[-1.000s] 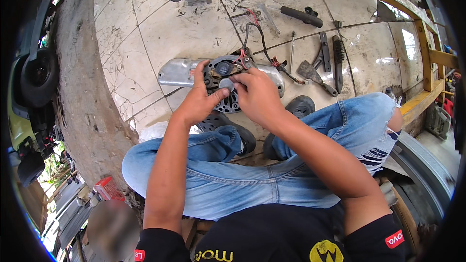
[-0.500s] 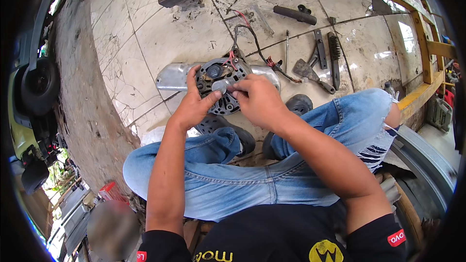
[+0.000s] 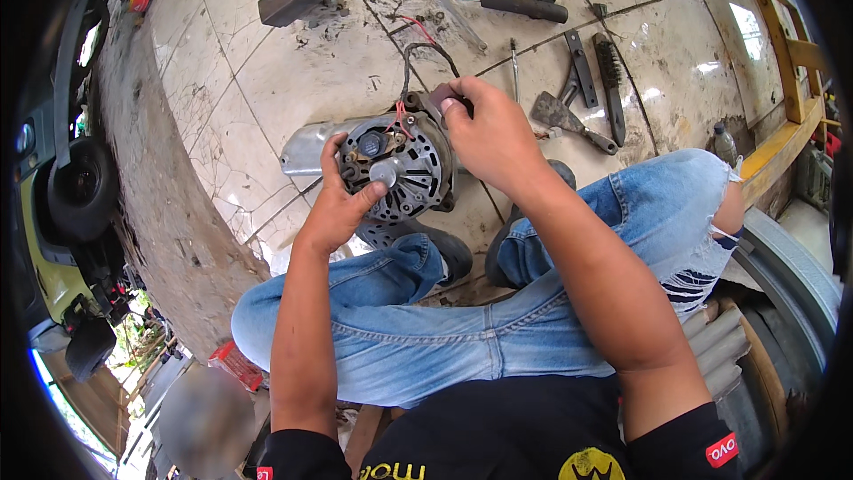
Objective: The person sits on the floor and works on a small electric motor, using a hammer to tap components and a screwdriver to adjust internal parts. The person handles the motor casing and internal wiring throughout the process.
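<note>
A round, slotted metal alternator (image 3: 416, 176) lies in front of me between my feet. Red wires and a dark cable come out of its far side. My left hand (image 3: 335, 209) grips its left edge, the thumb lying beside the smooth grey hub (image 3: 384, 171) at the centre. In my right hand (image 3: 487, 129) a small dark-brown piece of sandpaper (image 3: 441, 98) is pinched between thumb and fingers, at the alternator's far right edge. A shiny silver metal piece (image 3: 306, 147) sticks out to the left, partly hidden behind the alternator and my left hand.
On the tiled floor (image 3: 267, 62) to the right lie a scraper (image 3: 569, 120), a wire brush (image 3: 609, 80), a flat dark bar (image 3: 581, 69), a thin screwdriver-like tool (image 3: 514, 71) and a black-handled tool (image 3: 524, 7). A yellow frame (image 3: 782, 53) borders the far right side.
My right hand has moved from the hub out to the alternator's far right, bringing the sandpaper into sight. My left hand still holds the left edge. The view has shifted slightly.
</note>
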Action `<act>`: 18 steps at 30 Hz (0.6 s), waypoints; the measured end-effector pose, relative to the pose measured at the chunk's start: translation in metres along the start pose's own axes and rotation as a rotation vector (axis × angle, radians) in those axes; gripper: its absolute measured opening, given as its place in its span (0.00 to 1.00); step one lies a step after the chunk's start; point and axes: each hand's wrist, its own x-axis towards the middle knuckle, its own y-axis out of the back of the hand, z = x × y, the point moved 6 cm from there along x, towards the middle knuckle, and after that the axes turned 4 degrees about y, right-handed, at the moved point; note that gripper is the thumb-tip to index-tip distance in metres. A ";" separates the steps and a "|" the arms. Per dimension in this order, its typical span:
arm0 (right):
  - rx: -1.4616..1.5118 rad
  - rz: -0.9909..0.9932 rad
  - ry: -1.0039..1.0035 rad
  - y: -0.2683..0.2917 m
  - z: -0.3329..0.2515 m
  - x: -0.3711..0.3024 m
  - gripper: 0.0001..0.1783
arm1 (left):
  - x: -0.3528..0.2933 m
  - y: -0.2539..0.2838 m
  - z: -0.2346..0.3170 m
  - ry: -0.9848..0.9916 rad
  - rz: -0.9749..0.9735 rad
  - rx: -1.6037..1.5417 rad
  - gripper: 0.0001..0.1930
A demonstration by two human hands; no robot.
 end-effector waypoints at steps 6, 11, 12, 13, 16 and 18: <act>-0.038 -0.044 -0.117 -0.001 0.014 0.005 0.14 | -0.004 -0.005 0.006 0.076 -0.017 -0.148 0.56; 0.095 -0.178 -0.035 -0.014 0.019 0.005 0.16 | -0.002 -0.003 0.007 0.039 -0.006 -0.080 0.57; 0.112 -0.214 -0.042 -0.014 0.016 0.002 0.16 | -0.003 -0.004 0.008 0.051 -0.009 -0.104 0.57; 0.089 -0.194 -0.034 -0.013 0.013 0.000 0.16 | -0.003 -0.005 0.009 0.064 -0.013 -0.128 0.57; 0.050 -0.161 -0.015 -0.010 0.003 -0.007 0.14 | -0.002 -0.005 0.011 0.052 -0.003 -0.110 0.57; 0.062 -0.176 -0.011 -0.012 -0.001 -0.011 0.12 | -0.004 -0.006 0.012 0.075 -0.010 -0.126 0.56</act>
